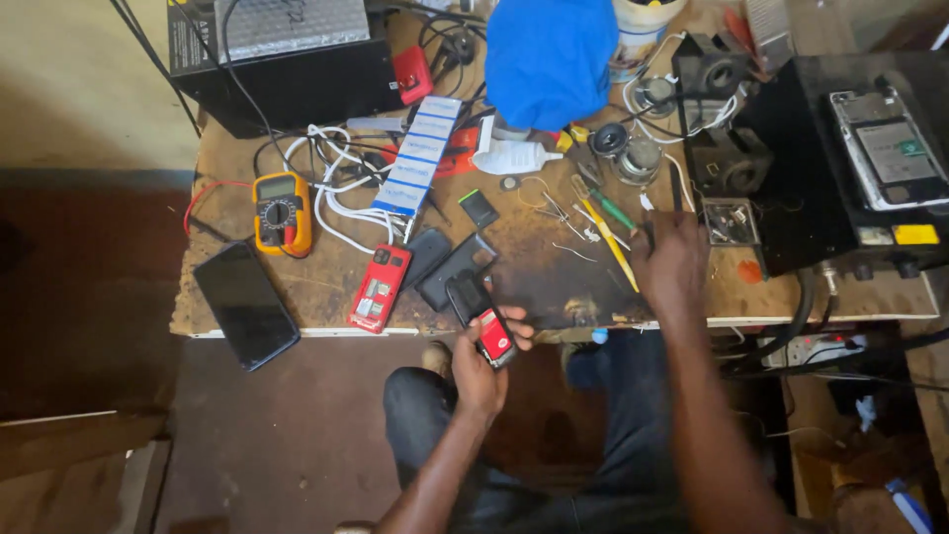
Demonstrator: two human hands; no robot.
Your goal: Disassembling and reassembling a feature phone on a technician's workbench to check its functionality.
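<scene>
My left hand (477, 358) holds a small open mobile phone (481, 318) with a red battery over the front edge of the wooden workbench (326, 292). My right hand (672, 259) is farther right on the bench, blurred, its fingers closed around a thin dark tool (649, 229) near a yellow-handled tool (613, 242) and a green-handled screwdriver (613, 210). Next to the held phone lie a dark phone cover (453, 267) and a red phone (381, 287) with its back off.
A yellow multimeter (282, 213) and a black smartphone (245, 305) lie at the left. White cables, a strip of small blue and white boxes (419, 156), a blue cloth (549, 59), small speakers (633, 153) and black equipment boxes (840, 168) crowd the back and right.
</scene>
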